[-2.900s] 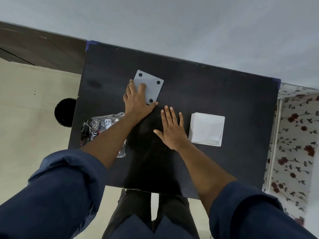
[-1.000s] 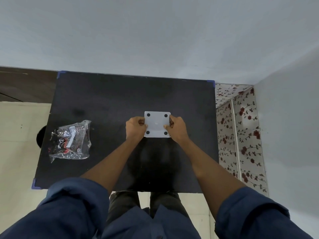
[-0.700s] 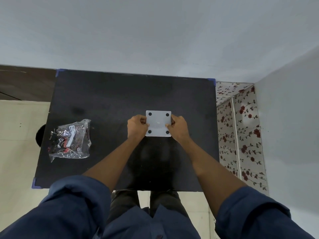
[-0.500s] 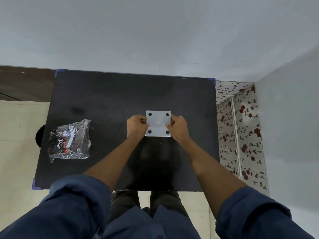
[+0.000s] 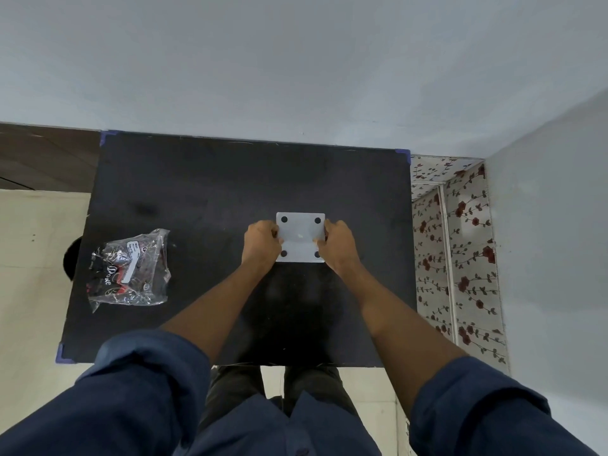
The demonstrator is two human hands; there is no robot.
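A white square lid (image 5: pixel 301 236) with a black dot near each corner sits at the middle right of the black table (image 5: pixel 204 192). My left hand (image 5: pixel 261 243) grips its left edge with curled fingers. My right hand (image 5: pixel 337 243) grips its right edge the same way. The white box seen earlier is hidden under the lid.
A clear plastic bag (image 5: pixel 130 268) of small dark parts lies near the table's left edge. A floral-patterned panel (image 5: pixel 454 245) stands just right of the table. A grey wall runs behind it. My legs are at the near edge.
Since 2.9 s ago the lid has gone from the table's left middle onto the white box, and both hands now hold its sides. Over the last second nothing has moved.
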